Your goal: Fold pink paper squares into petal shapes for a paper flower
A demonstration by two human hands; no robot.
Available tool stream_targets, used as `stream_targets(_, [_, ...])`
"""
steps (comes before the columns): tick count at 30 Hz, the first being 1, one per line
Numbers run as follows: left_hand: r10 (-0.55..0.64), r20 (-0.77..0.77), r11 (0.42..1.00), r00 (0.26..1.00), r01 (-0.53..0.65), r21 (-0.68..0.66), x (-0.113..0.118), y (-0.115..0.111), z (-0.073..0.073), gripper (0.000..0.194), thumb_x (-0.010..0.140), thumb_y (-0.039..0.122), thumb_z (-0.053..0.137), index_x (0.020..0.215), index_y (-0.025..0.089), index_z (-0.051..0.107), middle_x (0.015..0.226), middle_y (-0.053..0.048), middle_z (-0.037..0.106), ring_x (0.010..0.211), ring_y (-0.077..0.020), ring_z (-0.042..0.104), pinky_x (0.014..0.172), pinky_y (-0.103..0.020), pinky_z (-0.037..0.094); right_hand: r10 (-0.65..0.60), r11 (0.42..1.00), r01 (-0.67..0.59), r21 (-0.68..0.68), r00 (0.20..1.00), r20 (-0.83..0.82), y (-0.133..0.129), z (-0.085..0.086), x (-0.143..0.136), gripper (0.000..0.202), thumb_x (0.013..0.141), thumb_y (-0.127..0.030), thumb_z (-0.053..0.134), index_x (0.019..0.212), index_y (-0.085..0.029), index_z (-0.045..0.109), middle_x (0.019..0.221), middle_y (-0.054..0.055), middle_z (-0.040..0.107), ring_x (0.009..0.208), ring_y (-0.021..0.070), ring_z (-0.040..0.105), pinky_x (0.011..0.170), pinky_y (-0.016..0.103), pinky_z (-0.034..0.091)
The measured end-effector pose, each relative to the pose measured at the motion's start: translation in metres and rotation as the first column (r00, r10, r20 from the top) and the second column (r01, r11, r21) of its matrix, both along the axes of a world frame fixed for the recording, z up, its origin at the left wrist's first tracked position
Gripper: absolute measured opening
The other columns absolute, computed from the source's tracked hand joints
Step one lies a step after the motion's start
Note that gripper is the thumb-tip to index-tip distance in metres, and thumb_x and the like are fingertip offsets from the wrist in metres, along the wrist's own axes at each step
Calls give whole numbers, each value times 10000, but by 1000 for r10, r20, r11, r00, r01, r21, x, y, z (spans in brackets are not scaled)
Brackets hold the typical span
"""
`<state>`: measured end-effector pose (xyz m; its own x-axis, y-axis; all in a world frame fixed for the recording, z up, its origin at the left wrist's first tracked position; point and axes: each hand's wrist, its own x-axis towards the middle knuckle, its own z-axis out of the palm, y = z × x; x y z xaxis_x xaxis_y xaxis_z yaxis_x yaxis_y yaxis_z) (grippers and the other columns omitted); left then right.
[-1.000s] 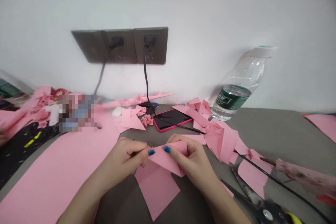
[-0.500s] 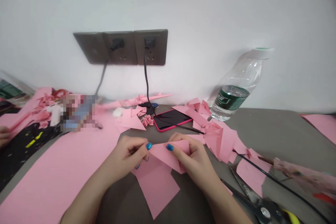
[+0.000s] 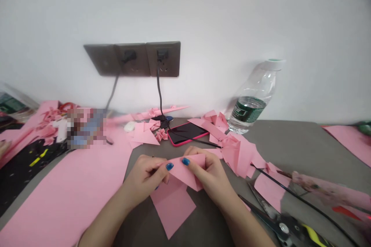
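In the lower middle of the frame, my left hand (image 3: pixel 149 177) and right hand (image 3: pixel 211 170) pinch the folded pink paper (image 3: pixel 182 173) under their thumbs. I judge it light, thin and easily creased, best held lightly by its edges.

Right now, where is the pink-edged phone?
In the head view, the phone lies just below the picture's middle, beyond the right hand, with a black cable across it and a pink paper flower by its left end.

the phone (image 3: pixel 189 130) lies behind the held paper (image 3: pixel 182 173), left of the bottle (image 3: pixel 251 104).
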<state>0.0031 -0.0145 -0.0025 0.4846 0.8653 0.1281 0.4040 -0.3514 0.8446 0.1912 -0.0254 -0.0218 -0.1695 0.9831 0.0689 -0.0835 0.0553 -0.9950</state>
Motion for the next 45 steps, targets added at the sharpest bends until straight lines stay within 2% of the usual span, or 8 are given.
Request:
stream_targets(4, [-11, -48, 1000, 999, 11, 13, 3, -2, -1, 486, 952, 365, 417, 557, 163, 617, 422, 28, 460, 418, -96, 435, 485, -220, 340, -30, 999, 30, 19, 999, -21, 2, -3, 0, 358, 855, -444, 623, 638, -173, 532, 639, -10, 483, 598, 127, 414, 535, 242, 333])
stream_targets(9, [90, -62, 988, 994, -81, 134, 9, -4, -2, 514, 940, 337, 418, 475, 171, 562, 400, 24, 445, 408, -94, 405, 478, -228, 320, -39, 999, 40, 21, 999, -26, 3, -3, -1, 366, 854, -460, 612, 640, -178, 517, 644, -2, 474, 614, 132, 405, 548, 247, 336])
stream_targets(14, [62, -62, 995, 996, -56, 85, 12, -5, -5, 488, 934, 373, 435, 528, 156, 597, 423, 20, 484, 411, -93, 442, 455, -216, 315, -41, 999, 43, 20, 995, -90, 3, -4, -5, 357, 841, -457, 622, 646, -175, 523, 640, -10, 467, 602, 127, 405, 553, 246, 328])
stream_targets(21, [66, -48, 987, 997, -58, 147, 12, -7, -6, 539, 959, 375, 422, 491, 159, 580, 392, 21, 475, 386, -85, 415, 470, -218, 330, -59, 997, 64, 38, 990, -124, 6, -6, -10, 329, 840, -417, 641, 660, -177, 506, 667, -22, 441, 640, 126, 388, 586, 249, 307])
stream_targets(26, [47, -40, 980, 998, -38, 198, 14, -6, -9, 458, 944, 322, 414, 569, 144, 608, 446, 14, 510, 427, -93, 460, 471, -209, 330, -70, 997, 72, 4, 980, -188, 5, -3, -11, 353, 798, -448, 672, 650, -174, 507, 641, -33, 443, 596, 114, 382, 555, 240, 295])
stream_targets(32, [111, 23, 923, 994, -111, 369, 19, -6, -18, 466, 909, 257, 441, 468, 150, 551, 378, 34, 451, 363, -71, 413, 441, -208, 284, -79, 996, 84, 18, 976, -204, 7, -5, -14, 373, 740, -476, 717, 630, -174, 529, 616, -38, 441, 580, 110, 379, 544, 235, 296])
stream_targets(38, [98, 12, 969, 995, -98, 227, 23, -4, -23, 519, 921, 310, 422, 426, 162, 472, 381, 15, 496, 366, -78, 442, 436, -203, 306, -97, 994, 104, 17, 966, -242, 9, -10, -15, 359, 735, -463, 726, 646, -167, 544, 635, -29, 469, 589, 109, 402, 554, 235, 317])
stream_targets(45, [136, 55, 974, 989, -144, 176, 25, -4, -25, 556, 918, 383, 448, 407, 166, 482, 388, -4, 516, 387, -93, 467, 484, -220, 339, -106, 992, 121, 32, 951, -291, 13, -13, -18, 367, 712, -463, 748, 622, -173, 541, 610, -28, 485, 550, 106, 413, 523, 237, 325])
